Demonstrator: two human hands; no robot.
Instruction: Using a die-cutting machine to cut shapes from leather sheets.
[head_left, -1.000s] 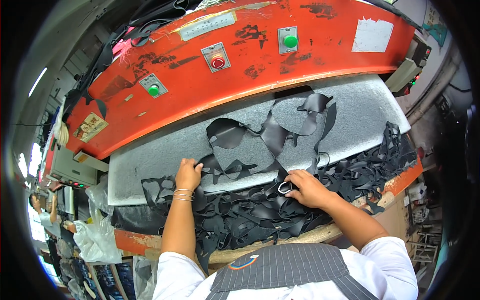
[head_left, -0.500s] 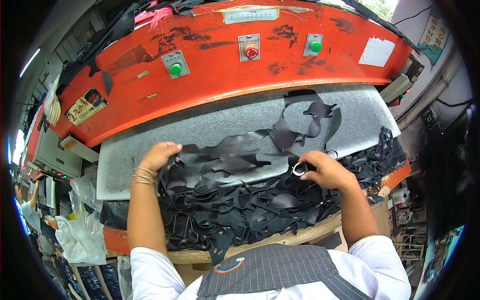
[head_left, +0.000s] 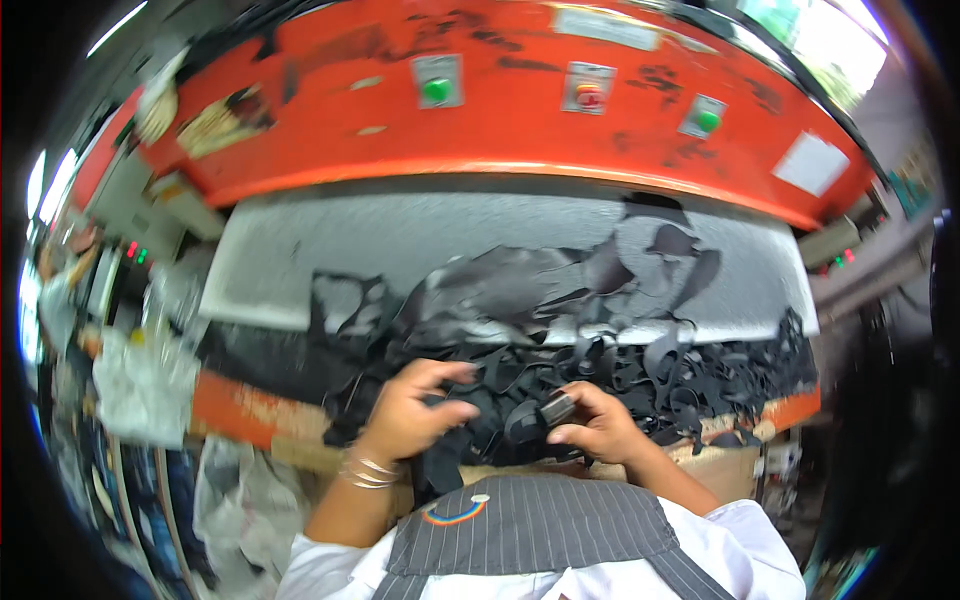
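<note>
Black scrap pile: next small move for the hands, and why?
Probably lift the gathered bunch clear of the pile. The left hand grips black scraps at the near edge, the right hand pinches a small metal piece, and cut strips cover the grey pad.

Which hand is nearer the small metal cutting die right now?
Right. The right hand grips the metal die in its fingers, over the pile of black scraps. The left hand is off to the die's left, clutching scraps, not touching it.
</note>
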